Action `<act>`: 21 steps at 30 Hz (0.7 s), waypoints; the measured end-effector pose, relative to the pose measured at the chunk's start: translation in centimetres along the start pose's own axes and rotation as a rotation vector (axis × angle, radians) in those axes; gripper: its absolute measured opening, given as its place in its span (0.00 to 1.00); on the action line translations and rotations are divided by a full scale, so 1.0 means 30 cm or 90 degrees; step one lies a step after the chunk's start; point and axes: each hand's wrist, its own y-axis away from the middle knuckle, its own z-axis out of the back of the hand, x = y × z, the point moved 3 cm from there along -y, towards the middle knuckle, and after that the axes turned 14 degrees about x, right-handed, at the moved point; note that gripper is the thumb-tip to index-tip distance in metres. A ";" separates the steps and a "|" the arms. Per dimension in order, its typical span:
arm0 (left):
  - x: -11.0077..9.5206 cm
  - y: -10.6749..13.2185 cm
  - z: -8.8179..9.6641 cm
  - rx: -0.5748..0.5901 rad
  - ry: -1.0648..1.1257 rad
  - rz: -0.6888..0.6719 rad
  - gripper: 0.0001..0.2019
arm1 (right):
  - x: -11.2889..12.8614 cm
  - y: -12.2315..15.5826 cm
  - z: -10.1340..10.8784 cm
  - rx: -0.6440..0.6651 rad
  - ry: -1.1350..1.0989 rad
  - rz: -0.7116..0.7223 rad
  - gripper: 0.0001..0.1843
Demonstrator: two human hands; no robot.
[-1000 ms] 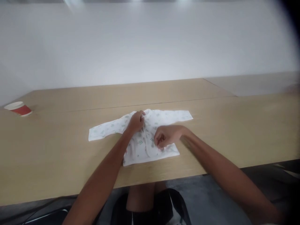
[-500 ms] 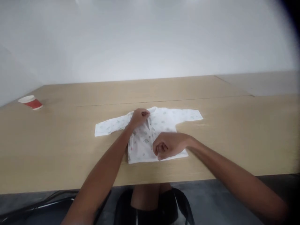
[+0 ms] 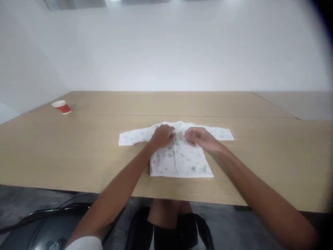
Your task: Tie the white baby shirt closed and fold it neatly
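Observation:
A small white baby shirt point(image 3: 179, 161) with a pale printed pattern lies flat on the wooden table point(image 3: 78, 152), both sleeves spread out to the sides. My left hand point(image 3: 162, 136) rests on the shirt's upper left chest near the collar, fingers curled onto the cloth. My right hand point(image 3: 201, 138) sits just right of the collar, fingers bent and pinching the fabric there. The two hands are close together, a short gap between them at the neckline.
A red and white paper cup point(image 3: 61, 107) stands at the far left of the table. A white wall runs behind. Dark cables point(image 3: 47, 212) lie on the grey floor below the near edge, and my knees show under the table.
My right hand has moved from the shirt's lower front up to the collar beside my left hand. The view has shifted so the shirt and cup sit further right.

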 end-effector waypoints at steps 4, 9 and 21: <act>0.088 0.110 0.011 0.062 -0.044 0.039 0.25 | -0.178 -0.010 0.072 -0.180 0.401 -0.171 0.31; 0.341 0.233 0.073 0.189 -0.077 0.207 0.28 | -0.359 0.054 0.205 -0.132 0.464 -0.484 0.36; 0.178 0.198 0.058 0.086 -0.109 0.126 0.28 | -0.330 0.006 0.180 -0.136 0.526 -0.421 0.36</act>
